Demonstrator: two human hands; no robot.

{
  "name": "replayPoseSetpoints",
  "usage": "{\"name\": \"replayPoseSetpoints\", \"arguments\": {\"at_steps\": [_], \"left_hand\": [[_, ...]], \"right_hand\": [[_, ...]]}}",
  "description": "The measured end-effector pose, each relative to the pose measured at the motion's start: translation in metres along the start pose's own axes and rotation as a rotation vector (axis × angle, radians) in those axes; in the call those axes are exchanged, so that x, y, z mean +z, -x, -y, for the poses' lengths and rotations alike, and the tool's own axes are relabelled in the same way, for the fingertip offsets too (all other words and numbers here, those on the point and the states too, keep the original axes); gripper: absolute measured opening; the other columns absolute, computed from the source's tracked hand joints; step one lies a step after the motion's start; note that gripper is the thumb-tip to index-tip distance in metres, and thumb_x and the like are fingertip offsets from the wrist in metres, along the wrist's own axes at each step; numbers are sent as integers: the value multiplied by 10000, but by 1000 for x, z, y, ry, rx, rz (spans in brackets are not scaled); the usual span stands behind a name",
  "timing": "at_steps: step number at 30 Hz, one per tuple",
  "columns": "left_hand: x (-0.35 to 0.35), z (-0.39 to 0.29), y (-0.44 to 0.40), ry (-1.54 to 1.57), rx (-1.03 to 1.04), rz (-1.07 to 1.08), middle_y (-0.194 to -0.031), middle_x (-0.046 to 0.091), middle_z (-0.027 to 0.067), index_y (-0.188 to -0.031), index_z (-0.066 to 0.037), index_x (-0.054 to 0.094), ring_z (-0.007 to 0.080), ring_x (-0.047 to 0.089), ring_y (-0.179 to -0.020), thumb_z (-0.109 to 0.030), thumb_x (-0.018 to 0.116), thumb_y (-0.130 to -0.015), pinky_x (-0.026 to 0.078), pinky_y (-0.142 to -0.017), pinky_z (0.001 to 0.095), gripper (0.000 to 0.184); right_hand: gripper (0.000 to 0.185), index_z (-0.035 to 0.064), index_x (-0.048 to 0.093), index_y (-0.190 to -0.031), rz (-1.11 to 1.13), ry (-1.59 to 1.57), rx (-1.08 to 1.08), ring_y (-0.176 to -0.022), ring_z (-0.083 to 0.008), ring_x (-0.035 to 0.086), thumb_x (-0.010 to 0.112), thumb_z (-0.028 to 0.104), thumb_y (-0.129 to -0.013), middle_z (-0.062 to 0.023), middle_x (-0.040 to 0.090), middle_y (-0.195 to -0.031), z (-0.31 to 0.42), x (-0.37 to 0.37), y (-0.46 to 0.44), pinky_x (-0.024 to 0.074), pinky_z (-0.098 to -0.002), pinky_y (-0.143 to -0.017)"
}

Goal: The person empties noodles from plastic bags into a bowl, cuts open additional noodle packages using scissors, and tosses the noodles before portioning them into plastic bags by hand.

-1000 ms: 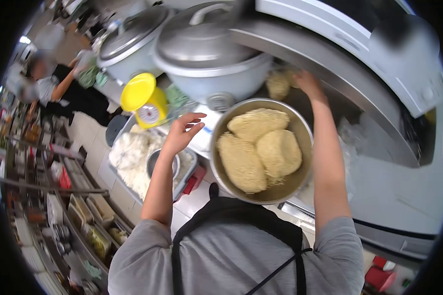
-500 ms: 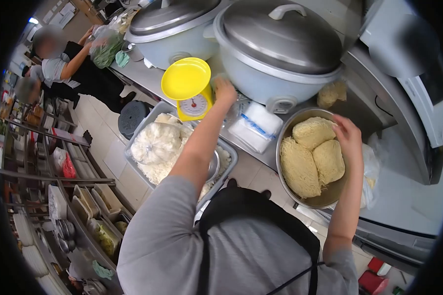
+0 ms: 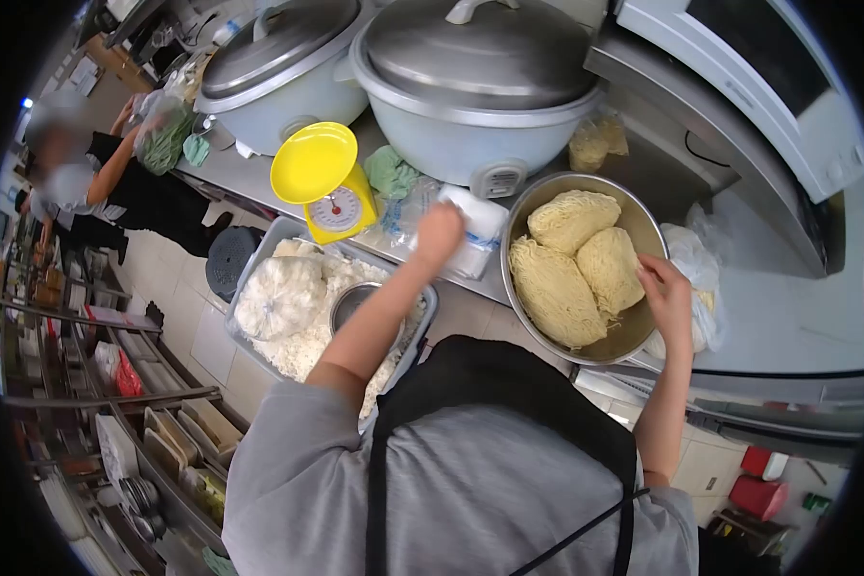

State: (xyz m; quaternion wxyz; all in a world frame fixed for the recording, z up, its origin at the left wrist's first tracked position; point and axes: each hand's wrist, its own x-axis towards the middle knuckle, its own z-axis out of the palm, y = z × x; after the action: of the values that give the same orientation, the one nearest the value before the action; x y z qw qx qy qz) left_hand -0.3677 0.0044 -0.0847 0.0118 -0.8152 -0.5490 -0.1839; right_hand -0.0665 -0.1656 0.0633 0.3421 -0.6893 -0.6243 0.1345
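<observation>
My left hand point(image 3: 440, 233) is closed, fingers curled, at the left edge of a pack of white plastic bags point(image 3: 477, 219); whatever it holds is hidden. Loose clear plastic point(image 3: 401, 213) lies beside it. My right hand point(image 3: 670, 296) reaches over the rim of a steel bowl point(image 3: 655, 219), with thumb and fingertips pinched at the edge of a noodle bundle point(image 3: 609, 272). Two more pale yellow noodle bundles, an upper one point(image 3: 573, 222) and a larger left one point(image 3: 553, 293), lie in the same bowl.
A yellow dial scale point(image 3: 340, 211) stands left of the bags, near a green cloth point(image 3: 391, 173). Two large lidded cookers point(image 3: 475, 134) line the back. Below is a grey tub point(image 3: 430, 305) holding white food, a filled bag and a metal bowl. A person point(image 3: 106, 178) works at far left.
My left hand has moved from behind the scale to the pack of bags, uncovering the green cloth. My right hand's fingers have drawn together at the noodles. The view has shifted.
</observation>
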Motion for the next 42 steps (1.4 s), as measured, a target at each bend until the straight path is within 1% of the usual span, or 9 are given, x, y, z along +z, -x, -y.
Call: {"name": "replayPoseSetpoints", "arguments": {"at_steps": [5,12,14,19,21,22,24,33,42], "left_hand": [[45,-38,21,6,137,120,-699,604,151,-672,-53,614,324,601,-645,-156,550,-704,502,-585,392,125],[-33,40,-14,720,-352,350,-795,657,96,-886,-40,660,152,609,-584,-83,592,-730,468,-509,263,175],[-26,70,-15,1331,-656,477,-778,655,43,-903,-54,651,90,586,-581,-145,620,-772,425,-489,210,163],[-19,99,-17,1370,-637,506,-803,642,45,-919,-31,622,99,602,-652,-97,603,-792,450,-554,205,144],[-28,96,-16,1519,-692,530,-826,637,71,-914,-7,606,125,609,-664,-53,586,-797,493,-606,226,128],[-44,91,-13,1499,-705,479,-808,630,66,-909,-5,601,128,609,-666,-51,591,-794,490,-595,227,124],[-47,98,-12,1477,-720,430,-791,623,61,-903,-3,597,130,608,-668,-50,596,-791,487,-585,228,122],[-42,100,-19,1242,-517,217,-766,634,101,-877,50,619,129,592,-614,25,574,-764,477,-528,239,124],[-233,86,6,1144,-307,-244,-821,648,91,-956,36,613,113,601,-715,-29,570,-800,468,-634,224,174]], "right_hand": [[223,33,619,-961,66,34,-205,-851,-306,579,615,163,-781,-129,617,-915,43,25,-19,449,-349,-746],[228,29,619,-944,149,-60,-360,-845,-301,575,602,197,-790,-135,612,-891,68,43,-40,446,-358,-749],[215,37,621,-944,256,-123,-403,-851,-300,575,588,184,-789,-137,611,-891,75,62,-49,448,-359,-754],[206,38,626,-952,330,165,-500,-940,-310,555,511,109,-797,-132,603,-1005,83,179,-78,447,-387,-789],[222,60,641,-952,-131,146,-1028,-912,-276,583,492,46,-788,-96,628,-964,97,214,-80,420,-461,-815],[222,60,641,-952,-133,146,-1027,-912,-276,583,492,46,-788,-96,628,-964,96,219,-81,420,-461,-815],[239,79,653,-925,743,866,-518,-932,-263,586,469,59,-774,-105,631,-954,93,227,-83,411,-490,-786],[237,126,617,-980,644,692,-546,-1036,-249,512,469,141,-795,-76,552,-1057,102,289,-87,453,-427,-724],[342,173,504,-1155,806,623,-423,-1056,-264,497,460,135,-818,-72,523,-1133,88,301,-98,405,-447,-853]]}}
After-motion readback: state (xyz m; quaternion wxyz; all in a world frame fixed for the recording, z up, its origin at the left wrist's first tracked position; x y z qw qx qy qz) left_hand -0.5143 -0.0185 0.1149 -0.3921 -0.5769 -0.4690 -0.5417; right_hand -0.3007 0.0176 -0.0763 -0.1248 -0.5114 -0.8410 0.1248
